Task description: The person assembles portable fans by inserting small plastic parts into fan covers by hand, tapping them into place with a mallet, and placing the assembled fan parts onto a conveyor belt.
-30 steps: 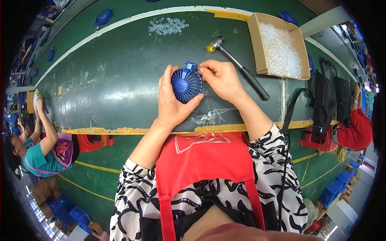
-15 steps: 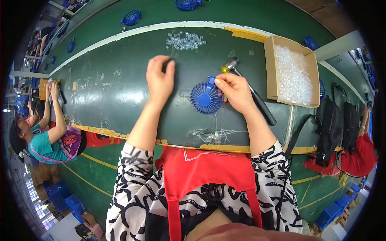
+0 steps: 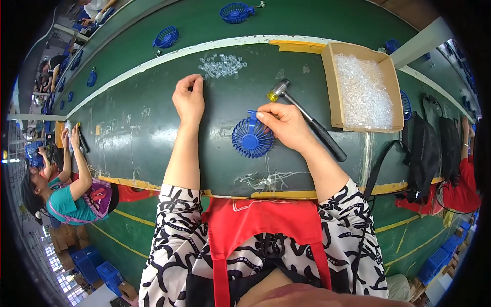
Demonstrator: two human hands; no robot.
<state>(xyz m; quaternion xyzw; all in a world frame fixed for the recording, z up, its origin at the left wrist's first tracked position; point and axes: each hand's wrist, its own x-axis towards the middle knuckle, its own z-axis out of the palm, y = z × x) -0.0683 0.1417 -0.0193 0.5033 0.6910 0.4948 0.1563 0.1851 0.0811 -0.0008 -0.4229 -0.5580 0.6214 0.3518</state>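
A blue round fan grille (image 3: pixel 252 138) with radial ribs lies over the bench in front of me. My right hand (image 3: pixel 286 125) grips the small tab at its top between thumb and fingers. To its left, my left hand (image 3: pixel 189 100) has thumb and fingertips pressed together, just below the near left edge of a pile of small clear pieces (image 3: pixel 222 66). Whatever those fingertips hold, if anything, is too small to see. Beyond my right hand rests a hammer (image 3: pixel 312 120) with a black grip and a yellow-tipped head.
A cardboard box (image 3: pixel 335 87) full of clear pieces stands at the right. Past the white ledge, blue fan grilles (image 3: pixel 235 13) lie on a green belt. Black bags (image 3: pixel 424 158) hang at the bench's right. A co-worker (image 3: pixel 76 197) sits at the left.
My left thumb and fingers have come together, and that hand is nearer the pile of clear pieces. The right hand keeps its hold on the fan grille. The whole view has shifted slightly.
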